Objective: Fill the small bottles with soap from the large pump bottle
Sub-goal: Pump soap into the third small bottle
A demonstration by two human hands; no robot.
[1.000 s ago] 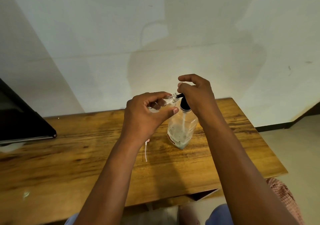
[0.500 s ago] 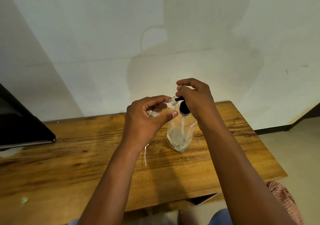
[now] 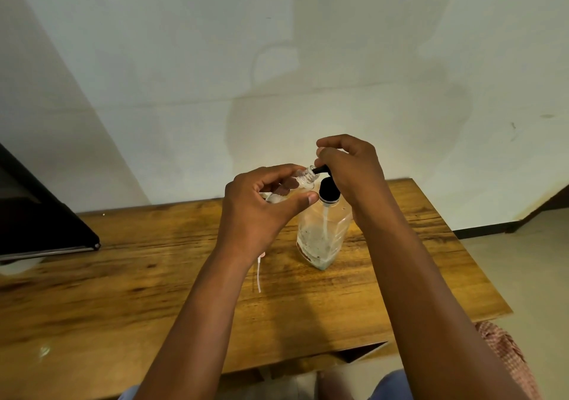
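Both forearms are bare to the lower frame edge; no sleeve, watch or ring shows on the left hand [image 3: 258, 211] or the right hand [image 3: 351, 171]. Fingers [image 3: 311, 198] have short nails. At six o'clock, light blue cloth [image 3: 397, 384] covers the lap; at five o'clock lies red-and-white checked cloth [image 3: 505, 356].

Small clear bottle [image 3: 303, 177] (tilted) meets pump bottle's [image 3: 323, 233] spout.

The left hand [image 3: 258, 211] is gripping a small clear bottle [image 3: 303, 179], tilting its mouth against the black nozzle of the pump bottle [image 3: 323, 230], while the right hand [image 3: 351, 168] is resting on the pump
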